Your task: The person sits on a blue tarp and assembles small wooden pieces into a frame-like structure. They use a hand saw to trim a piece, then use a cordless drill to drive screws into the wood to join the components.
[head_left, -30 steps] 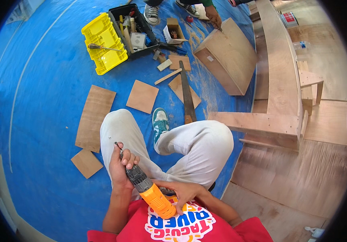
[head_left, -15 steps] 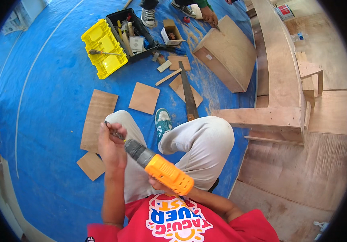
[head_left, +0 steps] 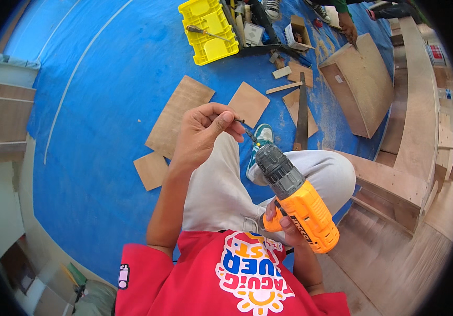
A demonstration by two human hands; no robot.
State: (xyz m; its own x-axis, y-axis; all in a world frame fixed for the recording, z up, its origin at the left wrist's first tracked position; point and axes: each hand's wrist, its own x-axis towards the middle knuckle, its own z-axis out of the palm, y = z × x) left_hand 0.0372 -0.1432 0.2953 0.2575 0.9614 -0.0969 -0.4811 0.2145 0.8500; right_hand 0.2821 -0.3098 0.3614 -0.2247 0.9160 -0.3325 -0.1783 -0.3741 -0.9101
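Note:
My right hand (head_left: 289, 225) is wrapped round the handle of an orange and black cordless drill (head_left: 306, 213), which points up and to the left over my lap. A slim driver bit (head_left: 251, 137) sticks out of its chuck. At the tip of that bit, my left hand (head_left: 205, 131) is closed in a pinch on a small dark screw (head_left: 241, 121), partly hidden by the fingers. Below and beyond the left hand, a rectangular plywood panel (head_left: 176, 113) lies on the blue tarp (head_left: 100, 158).
Smaller plywood pieces (head_left: 248, 104) and a handsaw (head_left: 303, 118) lie ahead. A yellow-lidded toolbox (head_left: 210, 39) stands beyond them. At right are a wooden box (head_left: 360, 84), touched by another person's hand (head_left: 348, 29), and a long wooden frame (head_left: 389, 179).
The view has swung left, so things ahead appear farther right. The drill has turned to show its side and handle, and my left hand now shows its back beside the bit.

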